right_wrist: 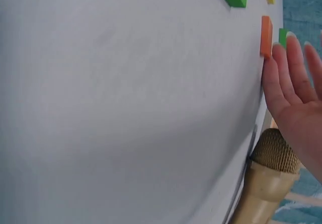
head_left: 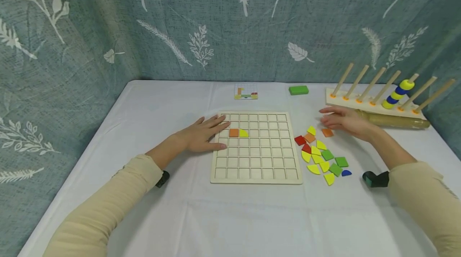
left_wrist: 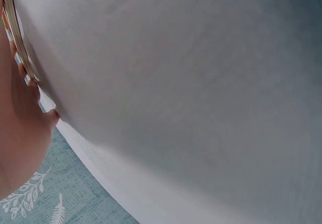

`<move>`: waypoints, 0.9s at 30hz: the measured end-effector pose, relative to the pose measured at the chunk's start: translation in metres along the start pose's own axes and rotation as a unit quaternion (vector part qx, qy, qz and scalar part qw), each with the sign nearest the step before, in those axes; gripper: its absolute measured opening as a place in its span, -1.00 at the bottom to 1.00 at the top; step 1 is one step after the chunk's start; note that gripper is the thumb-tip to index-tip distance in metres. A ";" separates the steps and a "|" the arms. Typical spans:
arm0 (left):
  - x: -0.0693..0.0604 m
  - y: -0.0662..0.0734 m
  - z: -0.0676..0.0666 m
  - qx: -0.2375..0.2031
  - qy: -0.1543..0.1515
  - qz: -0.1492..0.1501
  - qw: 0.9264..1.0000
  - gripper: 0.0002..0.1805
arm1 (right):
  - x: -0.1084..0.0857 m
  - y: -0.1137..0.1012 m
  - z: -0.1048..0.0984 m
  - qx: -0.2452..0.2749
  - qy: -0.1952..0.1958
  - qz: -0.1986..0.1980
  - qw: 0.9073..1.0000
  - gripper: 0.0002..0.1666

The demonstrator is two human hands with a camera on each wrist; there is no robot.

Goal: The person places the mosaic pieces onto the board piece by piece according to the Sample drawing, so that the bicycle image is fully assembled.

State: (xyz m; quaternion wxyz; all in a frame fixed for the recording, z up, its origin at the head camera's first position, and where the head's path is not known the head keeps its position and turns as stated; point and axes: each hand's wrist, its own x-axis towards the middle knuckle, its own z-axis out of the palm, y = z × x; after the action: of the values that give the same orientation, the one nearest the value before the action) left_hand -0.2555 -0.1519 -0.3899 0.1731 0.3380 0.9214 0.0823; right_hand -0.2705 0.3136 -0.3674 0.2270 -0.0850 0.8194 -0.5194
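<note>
My left hand (head_left: 204,134) rests with fingers spread on the left edge of a wooden grid board (head_left: 255,180). An orange square tile (head_left: 234,133) and a yellow quarter-circle tile (head_left: 243,133) lie side by side in the board's cells. Near a loose orange tile (head_left: 327,132), my right hand (head_left: 347,122) is held with its fingers extended and nothing in its grasp. Just below that hand in the head view is a scatter of yellow, red, green, orange and blue tiles (head_left: 327,155). In the left wrist view, the hand (left_wrist: 25,118) covers part of the board's edge.
A pattern card (head_left: 246,91) and a green block (head_left: 298,90) lie behind the board. At the back right stands a peg rack (head_left: 374,107) with yellow and blue beads (head_left: 397,93) on one peg. A gold microphone (right_wrist: 269,171) lies along its front, beside my right hand.
</note>
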 end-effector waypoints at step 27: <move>0.002 -0.001 0.003 0.005 0.005 -0.007 1.000 -0.09 | -0.016 0.008 0.007 -0.220 0.033 -0.050 0.974 -0.44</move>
State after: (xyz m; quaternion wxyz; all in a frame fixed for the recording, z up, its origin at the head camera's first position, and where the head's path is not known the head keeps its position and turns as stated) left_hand -0.2562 -0.1510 -0.3937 0.1675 0.3319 0.9250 0.0781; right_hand -0.2521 0.3175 -0.3729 0.1497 -0.1562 0.9152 -0.3400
